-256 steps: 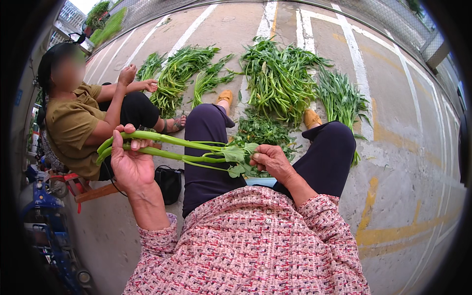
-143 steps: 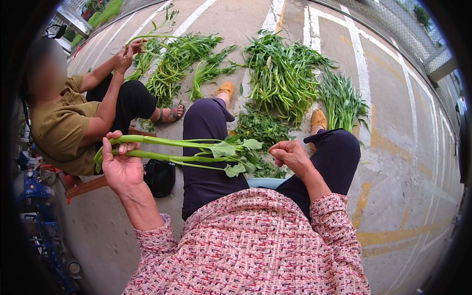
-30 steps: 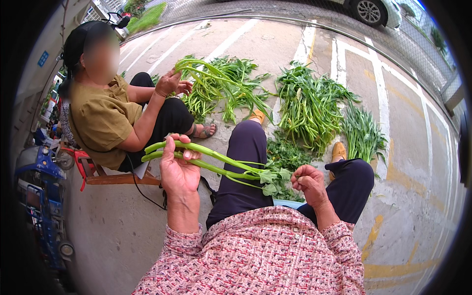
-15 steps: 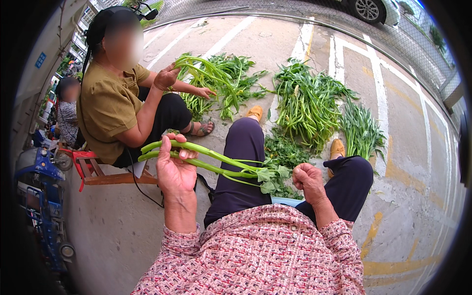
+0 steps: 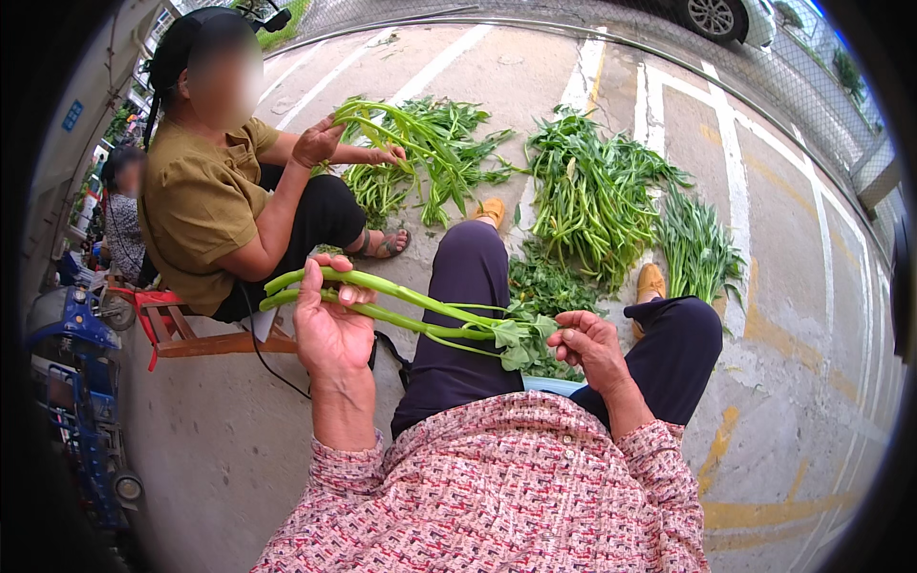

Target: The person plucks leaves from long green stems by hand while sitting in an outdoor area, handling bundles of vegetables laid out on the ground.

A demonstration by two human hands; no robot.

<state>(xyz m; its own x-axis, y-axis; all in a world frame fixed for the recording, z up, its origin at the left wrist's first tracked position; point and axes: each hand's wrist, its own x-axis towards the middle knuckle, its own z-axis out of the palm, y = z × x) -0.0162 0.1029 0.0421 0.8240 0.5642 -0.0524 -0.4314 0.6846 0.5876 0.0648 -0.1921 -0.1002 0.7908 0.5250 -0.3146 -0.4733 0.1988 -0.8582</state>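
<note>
My left hand [image 5: 334,325] is closed around long, thick green vegetable stalks [image 5: 411,329], which lie across above my left thigh. Their cut ends stick out past my thumb, and grey-green leaves [image 5: 516,342] hang at the other end. There, my right hand [image 5: 592,351] pinches the edge of a leaf between thumb and fingertips. Below the leaves, between my legs, is a heap of darker loose leaves [image 5: 549,286] on the ground, partly hidden by the stalks.
A co-worker [image 5: 205,210] on a low wooden chair [image 5: 215,336] at the left holds green stems [image 5: 401,119]. Beyond my feet lie a large pile of leafy greens [image 5: 597,196] and a smaller bunch [image 5: 702,244]. Something light blue [image 5: 552,385] shows between my thighs.
My right hand has moved left and up to the leafy end, its fist changing to a pinch at a leaf. My left hand still holds the stalks. The whole view has shifted slightly.
</note>
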